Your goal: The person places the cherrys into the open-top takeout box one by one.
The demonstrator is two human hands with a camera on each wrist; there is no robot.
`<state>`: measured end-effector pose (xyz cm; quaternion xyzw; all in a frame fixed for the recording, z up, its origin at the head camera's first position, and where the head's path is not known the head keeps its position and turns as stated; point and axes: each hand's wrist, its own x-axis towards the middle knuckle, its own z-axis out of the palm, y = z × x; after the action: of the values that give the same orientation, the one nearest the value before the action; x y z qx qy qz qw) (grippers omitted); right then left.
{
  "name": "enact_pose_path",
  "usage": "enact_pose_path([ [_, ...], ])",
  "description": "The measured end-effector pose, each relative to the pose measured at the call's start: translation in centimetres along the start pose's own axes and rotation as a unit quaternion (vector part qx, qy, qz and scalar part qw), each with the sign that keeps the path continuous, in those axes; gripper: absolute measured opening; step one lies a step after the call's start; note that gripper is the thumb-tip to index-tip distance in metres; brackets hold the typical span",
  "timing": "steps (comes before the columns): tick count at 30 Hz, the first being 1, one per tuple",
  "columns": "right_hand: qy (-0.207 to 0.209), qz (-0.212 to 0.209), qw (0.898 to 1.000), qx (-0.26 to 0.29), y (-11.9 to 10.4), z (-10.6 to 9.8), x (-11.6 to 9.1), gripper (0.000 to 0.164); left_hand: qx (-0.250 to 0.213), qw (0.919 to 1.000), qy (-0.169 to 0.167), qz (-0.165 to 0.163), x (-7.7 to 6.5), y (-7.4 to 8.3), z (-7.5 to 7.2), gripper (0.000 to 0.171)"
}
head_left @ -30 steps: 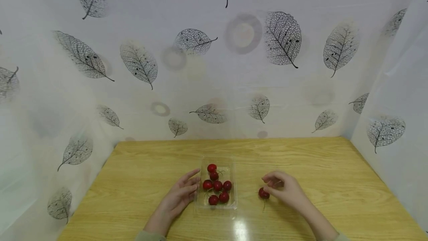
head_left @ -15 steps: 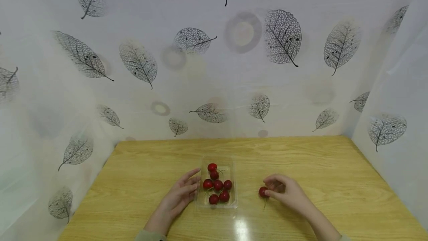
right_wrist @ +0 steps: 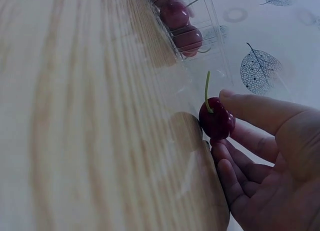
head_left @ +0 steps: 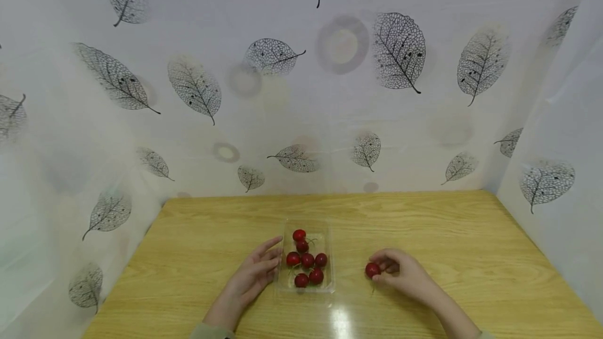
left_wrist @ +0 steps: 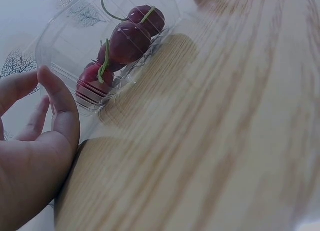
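A clear plastic box (head_left: 323,239) with several dark red cherries (head_left: 307,261) in it stands on the table. Along its left side lies my left hand (head_left: 254,276), fingers loosely extended; in the left wrist view, fingertips (left_wrist: 45,73) touch or nearly touch the box wall. Right of the box, my right hand (head_left: 405,274) pinches a single cherry (head_left: 372,270) at the table surface. From the right wrist, that cherry (right_wrist: 217,119) shows a green stem pointing up, with the thumb at one side and fingers at the other.
The wooden table (head_left: 212,224) reaches back to a pale curtain (head_left: 301,103) printed with dark leaf skeletons, which also hangs at both sides. A bright light reflection lies on the tabletop in front of the box.
My right hand's fingers have closed in around the single cherry, which has turned slightly in place. My left hand and the box stay where they were.
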<state>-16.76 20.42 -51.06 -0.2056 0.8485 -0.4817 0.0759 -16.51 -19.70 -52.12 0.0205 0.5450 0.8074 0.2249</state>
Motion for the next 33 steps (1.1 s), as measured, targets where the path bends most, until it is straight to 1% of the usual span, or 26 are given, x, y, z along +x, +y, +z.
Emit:
enact_pose_path([
  [7,-0.005,0.011,1.0,-0.013,-0.13,-0.06,-0.05,0.039,-0.003,1.0,-0.002,0.001,-0.01,-0.04,0.01,0.061],
  [15,-0.007,0.012,1.0,-0.012,-0.43,-0.1,-0.08,0.04,-0.001,1.0,-0.001,-0.001,-0.05,-0.03,-0.01,0.057],
  [23,-0.004,0.008,1.0,-0.012,-0.55,-0.12,-0.05,0.038,0.0,1.0,0.001,-0.003,-0.05,0.0,-0.03,0.06],
  [33,-0.003,0.021,1.0,-0.01,-0.54,-0.14,0.08,0.038,0.003,1.0,0.002,-0.003,-0.04,-0.03,-0.06,0.059],
])
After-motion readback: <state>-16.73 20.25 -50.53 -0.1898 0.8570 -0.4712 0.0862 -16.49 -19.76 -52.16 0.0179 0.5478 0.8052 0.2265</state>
